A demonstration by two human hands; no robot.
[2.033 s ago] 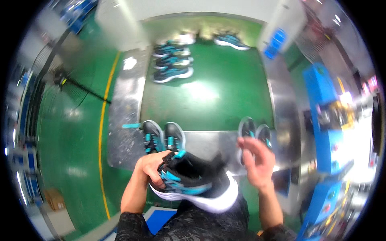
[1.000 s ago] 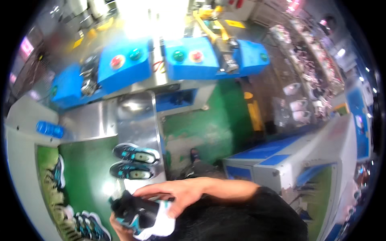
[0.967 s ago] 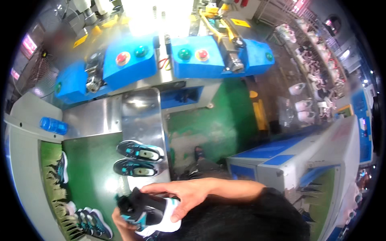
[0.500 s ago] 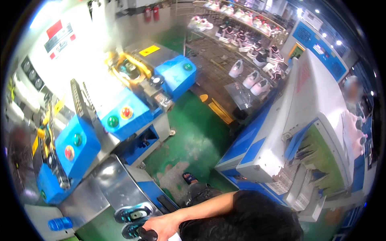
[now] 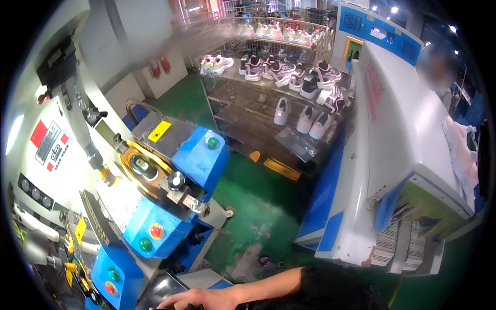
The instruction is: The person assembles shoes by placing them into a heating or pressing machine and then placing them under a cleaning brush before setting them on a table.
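My right hand (image 5: 199,297) reaches left along the lower edge, at the end of a bare forearm (image 5: 263,288) and a black sleeve (image 5: 330,289). Its fingers curl over something dark that the frame edge mostly cuts off, so I cannot make out what it is. Beside the hand lies the shiny metal shelf (image 5: 161,288) of the machine. My left hand is out of sight. Ahead, a shoe (image 5: 143,166) sits in the machine's yellow clamp, under a bright light, between the blue control boxes (image 5: 160,227) with green and red buttons.
A second blue button box (image 5: 114,276) stands at lower left. Shoes in pink and white fill a rack (image 5: 243,98) at the back. On the right is a large white and blue machine (image 5: 356,206) with hanging strips at its opening; another person (image 5: 439,67) is behind it. The floor (image 5: 253,199) is green.
The view has tilted up and shifted, so the two turquoise and black shoes beside my right hand have left the picture. My hand now shows lower, at the frame's edge.
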